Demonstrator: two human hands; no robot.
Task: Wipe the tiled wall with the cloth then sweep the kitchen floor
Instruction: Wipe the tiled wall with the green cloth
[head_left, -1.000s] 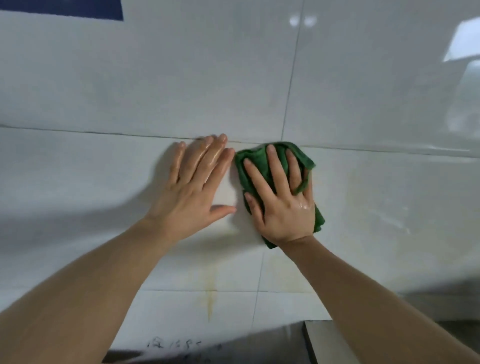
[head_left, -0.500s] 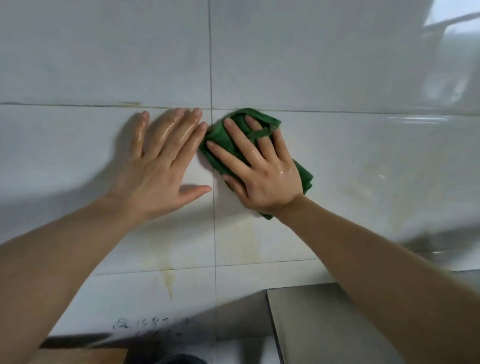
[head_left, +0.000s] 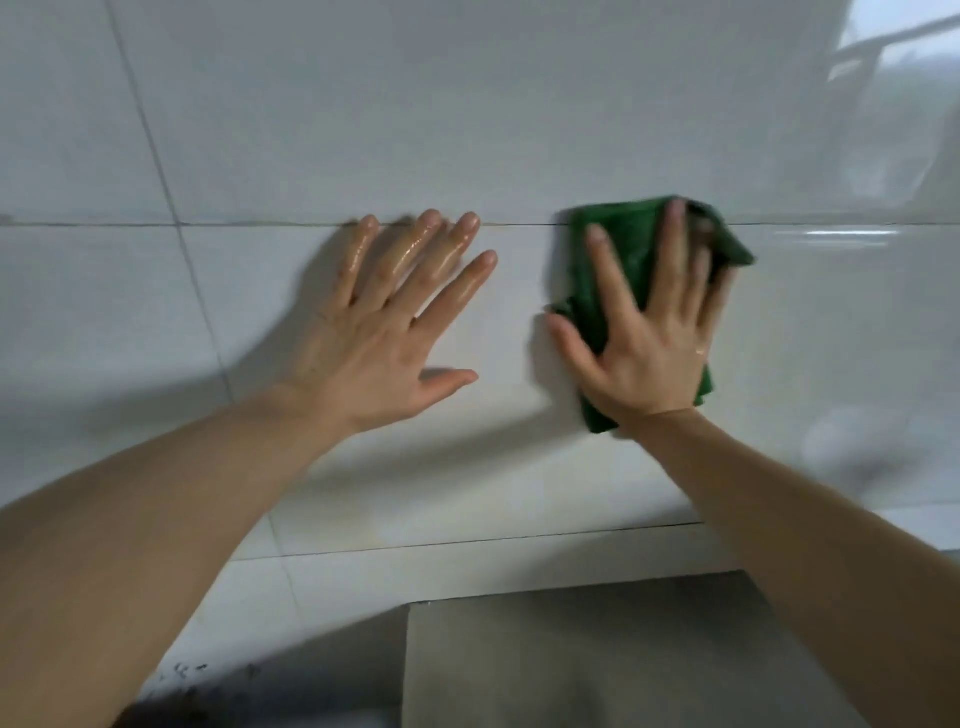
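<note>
Two forearms of ours reach up from the bottom corners of the view toward the tiled wall (head_left: 519, 130). Nearest to us, at the bottom edge right of the middle, a grey flat-topped surface (head_left: 597, 654) stands against the foot of the wall; what it belongs to we cannot tell. Above it, our left hand (head_left: 384, 343) lies flat on a white tile, fingers straight and fanned apart, thumb out to the side, holding nothing; the fingers look wet and shiny, and their tips reach the horizontal grout line (head_left: 234, 224). Well apart from it to the right, our right hand (head_left: 654, 338) presses the green cloth (head_left: 623, 244) flat against the wall with straight, spread fingers, not curled round it. The cloth is folded into a pad that shows above the fingertips, beside the thumb and below the heel of the hand; its top edge crosses the same grout line. This hand and the cloth are blurred. Farthest off, in the wall's upper right corner, the glossy tile bears a bright reflection (head_left: 893, 47).
</note>
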